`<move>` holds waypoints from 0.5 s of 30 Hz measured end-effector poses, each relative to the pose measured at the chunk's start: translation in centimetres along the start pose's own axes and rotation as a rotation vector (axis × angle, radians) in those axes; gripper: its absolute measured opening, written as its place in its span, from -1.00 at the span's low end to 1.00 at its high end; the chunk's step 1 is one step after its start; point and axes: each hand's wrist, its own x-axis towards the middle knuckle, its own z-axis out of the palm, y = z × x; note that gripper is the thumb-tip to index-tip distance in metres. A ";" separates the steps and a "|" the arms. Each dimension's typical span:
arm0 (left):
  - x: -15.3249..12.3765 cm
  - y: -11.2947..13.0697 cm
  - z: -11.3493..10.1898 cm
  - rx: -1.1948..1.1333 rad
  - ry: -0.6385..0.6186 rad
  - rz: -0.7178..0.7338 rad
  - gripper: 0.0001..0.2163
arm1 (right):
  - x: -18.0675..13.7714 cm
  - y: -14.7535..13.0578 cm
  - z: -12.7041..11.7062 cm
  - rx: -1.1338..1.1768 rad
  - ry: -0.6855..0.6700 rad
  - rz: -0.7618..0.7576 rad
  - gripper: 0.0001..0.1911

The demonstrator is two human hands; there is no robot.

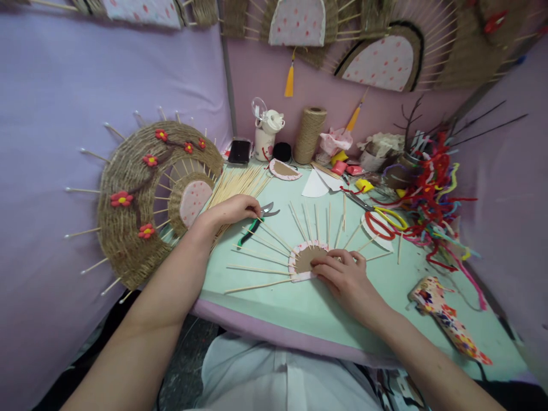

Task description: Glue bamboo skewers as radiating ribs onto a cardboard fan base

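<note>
A cardboard half-disc [309, 260] with a pink-spotted paper rim lies on the pale green tabletop. Several thin wooden sticks [262, 268] fan outward from its edge like rays. My right hand [342, 277] rests over the right part of the half-disc, bent fingers pressing it down and hiding that side. My left hand [235, 209] is closed at the outer end of one upper-left stick, its fingertips pinched there. Just beside and below those fingers lie green-handled pruning shears [250, 231], blades pointing right. A pile of loose sticks [237, 185] spreads behind my left hand.
A twine-wrapped fan with red flowers [132, 200] leans at left. Scissors [381, 220], a twine cone [310, 136], a white cup [264, 140] and colourful pipe cleaners [440, 194] stand or lie toward the back. A flower-patterned glue gun [449, 319] lies at right.
</note>
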 end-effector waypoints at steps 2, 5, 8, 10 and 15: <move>-0.1 0.0 0.0 0.002 0.002 -0.010 -0.85 | -0.1 0.0 0.0 0.007 0.009 0.006 -0.78; -0.2 0.2 -0.1 0.017 0.002 -0.034 -0.84 | 0.0 -0.2 -0.4 0.036 0.010 0.018 -0.80; -0.2 0.4 -0.2 0.029 0.011 -0.038 -0.82 | 0.6 -0.4 -1.0 0.082 0.038 0.041 -0.78; -0.2 0.5 -0.2 0.025 0.021 -0.034 -0.82 | 1.5 -0.4 -1.1 0.104 0.084 0.077 -0.76; -0.3 0.2 -0.2 0.017 0.094 -0.022 -0.85 | 3.9 -0.3 -0.5 0.117 0.157 0.127 -0.73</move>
